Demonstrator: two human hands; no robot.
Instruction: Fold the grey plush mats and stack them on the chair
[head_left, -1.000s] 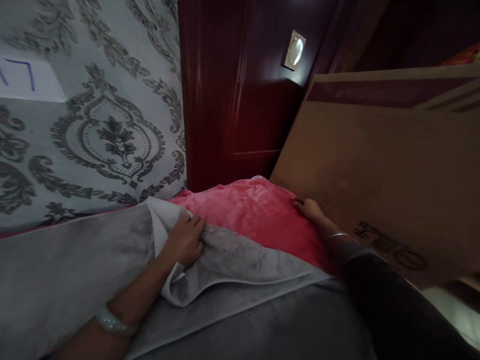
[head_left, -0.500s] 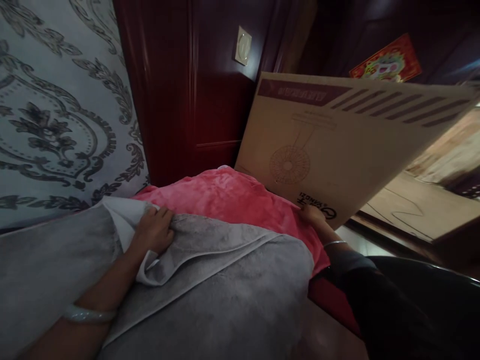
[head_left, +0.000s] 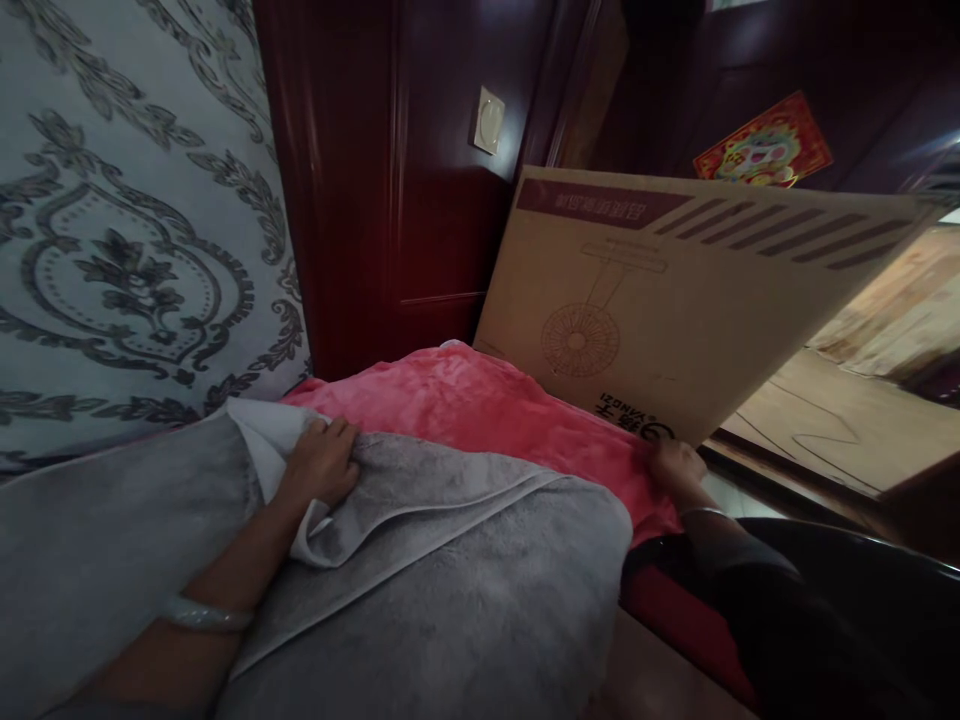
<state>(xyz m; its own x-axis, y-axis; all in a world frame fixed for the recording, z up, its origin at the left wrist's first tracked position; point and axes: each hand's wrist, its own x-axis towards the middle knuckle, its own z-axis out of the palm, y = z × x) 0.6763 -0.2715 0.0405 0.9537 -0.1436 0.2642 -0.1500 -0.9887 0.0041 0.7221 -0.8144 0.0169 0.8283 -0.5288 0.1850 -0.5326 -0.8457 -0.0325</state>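
A grey plush cloth [head_left: 487, 580] with a pale edge and white underside is spread across the near area. Its upper edge is folded back, and my left hand [head_left: 322, 462] is closed on that fold. Beyond it lies a pink-red plush cloth [head_left: 457, 395], partly covered by the grey one. At the right corner of the pink-red cloth, my right hand [head_left: 675, 470] has its fingers curled on the cloth's edge, beside the lower end of a cardboard box. The fingertips of the right hand are partly hidden.
The large cardboard box [head_left: 675, 300], printed with a fan drawing, leans behind the cloths. Dark red wood panelling [head_left: 352, 230] with a switch plate [head_left: 489, 120] stands at the back. Patterned wallpaper [head_left: 135, 240] is left, a black rounded object [head_left: 847, 570] right.
My right hand has moved right and slightly down, pulling the pink-red cloth's corner outward. My left hand keeps its hold on the grey cloth. The whole view has shifted slightly.
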